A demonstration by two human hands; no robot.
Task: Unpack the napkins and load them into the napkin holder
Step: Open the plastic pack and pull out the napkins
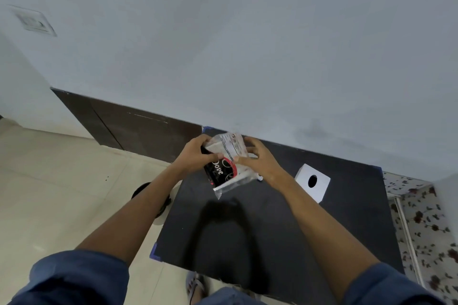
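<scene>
A clear plastic napkin pack (226,168) with a black and red label and white napkins inside is held up above the black table (272,225). My left hand (195,155) grips its upper left end. My right hand (257,158) holds its upper right side, thumb pressed on the wrapper. To the right, on the table, stands the white napkin holder (312,182), a square box with an oval hole in its top face.
The table stands against a pale blue wall, with blue tape at its corners. A flowered cloth (421,220) covers a surface to the right. On the tiled floor at the left are a dark round object (141,189) and my foot (195,287).
</scene>
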